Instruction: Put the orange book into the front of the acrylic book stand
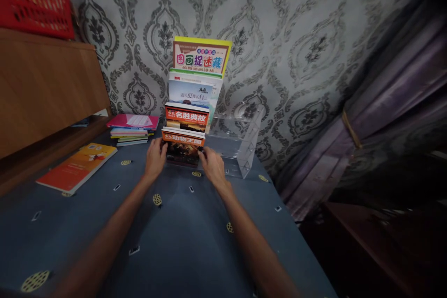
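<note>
The front book (183, 149), dark with an orange title band, stands in the lowest tier of a clear acrylic rack (249, 142). My left hand (156, 157) is at its left edge, fingers curled against it. At the right edge, my right hand (213, 165) has thumb and fingers closed on the cover's side. Behind it rise an orange-titled book (186, 118), a blue-sky book (190, 92), and a tall yellow-bordered book (202, 53), each tier higher than the one before. Paler books between them are mostly covered.
An orange-and-red book (77, 165) lies flat at left. Beyond it is a stack of books (132, 125) topped with pink. A wooden cabinet (49, 88) carrying a red basket (35, 0) borders the left. Purple curtain (331, 149) hangs right of the blue-covered table (181, 242).
</note>
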`<move>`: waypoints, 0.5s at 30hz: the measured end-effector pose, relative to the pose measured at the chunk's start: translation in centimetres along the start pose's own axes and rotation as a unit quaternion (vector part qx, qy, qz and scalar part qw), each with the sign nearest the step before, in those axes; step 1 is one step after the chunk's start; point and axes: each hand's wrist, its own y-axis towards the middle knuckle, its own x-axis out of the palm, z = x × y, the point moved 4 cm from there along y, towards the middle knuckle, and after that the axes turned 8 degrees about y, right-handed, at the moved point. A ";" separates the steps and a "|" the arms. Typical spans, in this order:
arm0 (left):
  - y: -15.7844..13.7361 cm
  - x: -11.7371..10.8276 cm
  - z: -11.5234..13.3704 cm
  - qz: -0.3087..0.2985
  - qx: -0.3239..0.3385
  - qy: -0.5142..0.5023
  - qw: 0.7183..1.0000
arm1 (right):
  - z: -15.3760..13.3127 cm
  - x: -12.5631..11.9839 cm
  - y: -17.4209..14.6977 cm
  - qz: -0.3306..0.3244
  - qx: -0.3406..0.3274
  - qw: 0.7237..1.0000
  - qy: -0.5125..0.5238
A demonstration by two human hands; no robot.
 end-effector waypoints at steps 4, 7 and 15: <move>0.1 0.2 -0.2 0.001 0.013 0.021 1.000 | 0.1 0.9 0.5 0.002 -0.005 1.000 0.006; 0.3 0.2 -0.3 0.002 0.019 0.029 0.999 | 0.3 1.4 1.1 0.007 -0.009 1.000 0.017; 0.6 0.4 -0.2 -0.004 0.024 0.037 0.999 | 1.1 1.6 1.8 0.005 -0.030 0.998 0.051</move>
